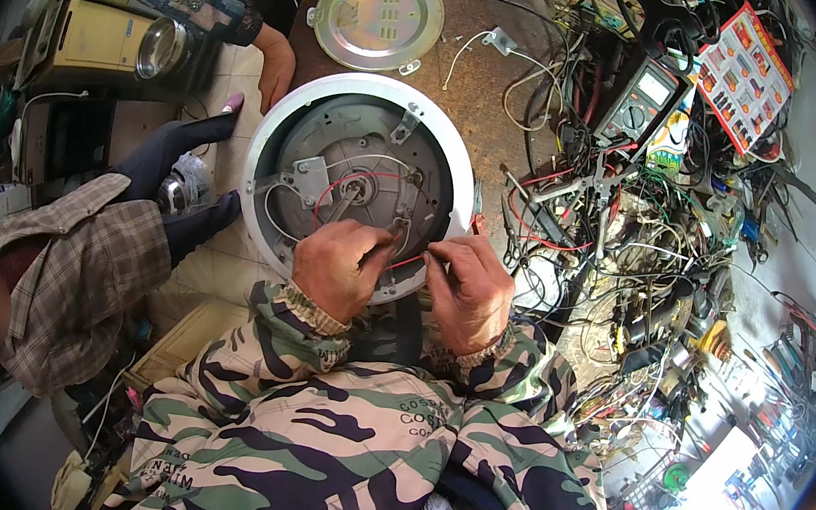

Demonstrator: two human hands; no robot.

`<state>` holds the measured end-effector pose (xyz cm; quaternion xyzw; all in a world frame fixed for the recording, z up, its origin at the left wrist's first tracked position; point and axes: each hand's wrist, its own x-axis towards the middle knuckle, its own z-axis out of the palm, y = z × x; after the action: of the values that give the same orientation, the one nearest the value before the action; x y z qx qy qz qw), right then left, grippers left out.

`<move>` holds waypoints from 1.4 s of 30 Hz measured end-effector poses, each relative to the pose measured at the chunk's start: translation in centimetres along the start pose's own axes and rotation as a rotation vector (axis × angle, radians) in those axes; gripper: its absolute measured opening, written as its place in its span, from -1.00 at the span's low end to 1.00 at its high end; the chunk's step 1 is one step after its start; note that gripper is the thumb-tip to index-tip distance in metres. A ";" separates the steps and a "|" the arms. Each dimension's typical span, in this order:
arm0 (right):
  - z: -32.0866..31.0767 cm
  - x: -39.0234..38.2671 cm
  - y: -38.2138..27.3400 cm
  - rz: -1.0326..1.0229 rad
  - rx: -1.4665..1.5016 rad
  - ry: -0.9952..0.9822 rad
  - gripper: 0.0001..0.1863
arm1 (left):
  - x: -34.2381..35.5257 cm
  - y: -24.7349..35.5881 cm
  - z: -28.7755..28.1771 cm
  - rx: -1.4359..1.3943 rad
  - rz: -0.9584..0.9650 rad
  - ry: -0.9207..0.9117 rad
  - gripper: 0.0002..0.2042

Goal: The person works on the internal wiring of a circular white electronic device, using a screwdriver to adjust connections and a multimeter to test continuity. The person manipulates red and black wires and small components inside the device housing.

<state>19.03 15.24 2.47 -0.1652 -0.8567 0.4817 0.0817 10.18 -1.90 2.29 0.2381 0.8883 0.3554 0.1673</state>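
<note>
A round appliance housing (261,153) with a white rim lies open before me, its grey metal inside facing up. Inside it run white wires and a red wire loop (322,195), around a round hub in the middle. Over its near edge my left hand (338,269) is closed in a pinch; what lies between those fingertips is hidden. My right hand (472,293), beside it at the near right rim, pinches a short stretch of red wire (405,264) that spans the gap between both hands.
Behind the housing lies a round metal cover plate (380,18) on the brown tabletop (472,91), near a small bracket with white wire (499,41). Tangled cables, tools and a multimeter (639,102) crowd the right. A person in a checked jacket (89,269) is at left; another person's arm (274,63) reaches in.
</note>
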 end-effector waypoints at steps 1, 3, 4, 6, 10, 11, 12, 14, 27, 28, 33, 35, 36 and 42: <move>-0.1 0.0 0.2 0.001 0.008 0.001 -0.80 | -0.2 -0.1 0.1 0.003 0.000 -0.002 -0.85; -0.3 0.0 0.5 0.005 0.023 0.011 -0.79 | -0.4 -0.5 0.3 0.016 0.046 0.010 -0.86; -0.6 0.1 0.6 0.009 0.000 0.018 -0.79 | -0.4 -0.6 0.4 0.023 0.069 0.016 -0.86; -1.1 0.3 0.5 0.005 -0.043 0.006 -0.77 | -0.8 -0.5 0.5 0.041 0.021 0.021 -0.86; -1.2 0.6 1.5 -0.024 -0.054 0.016 -0.72 | -0.4 -0.6 0.8 0.039 -0.014 -0.009 -0.87; -1.3 0.7 1.6 -0.024 -0.066 0.003 -0.70 | -0.3 -0.5 0.8 0.020 -0.029 -0.006 -0.87; -1.4 0.8 1.7 -0.023 -0.078 -0.009 -0.69 | -0.2 -0.5 0.8 0.001 -0.043 -0.003 -0.87; -1.4 0.9 1.8 -0.024 -0.084 -0.027 -0.67 | -0.1 -0.4 0.8 -0.008 -0.080 -0.013 -0.87; -0.7 2.9 1.2 -0.339 -0.306 -0.034 -0.73 | -0.4 0.0 0.4 -0.096 -0.081 -0.005 -0.86; -0.6 3.2 1.0 -0.357 -0.309 -0.049 -0.74 | -0.5 -0.2 0.2 -0.157 -0.054 -0.003 -0.85; 0.0 4.2 0.2 -0.426 -0.316 -0.207 -0.81 | -0.5 -0.6 -0.2 -0.228 -0.019 -0.027 -0.84; 0.0 4.7 -0.4 -0.424 -0.317 -0.236 -0.85 | -0.6 -0.7 -0.2 -0.244 -0.012 -0.016 -0.84; -0.1 4.7 -0.5 -0.414 -0.314 -0.245 -0.88 | -0.7 -0.8 -0.1 -0.254 -0.009 -0.007 -0.84; -0.2 5.2 -1.0 -0.360 -0.302 -0.321 -0.91 | -0.9 -0.9 0.0 -0.283 -0.007 0.035 -0.84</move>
<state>14.04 16.81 3.31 0.0578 -0.9364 0.3462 0.0038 10.65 -2.93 1.75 0.2029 0.8330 0.4805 0.1847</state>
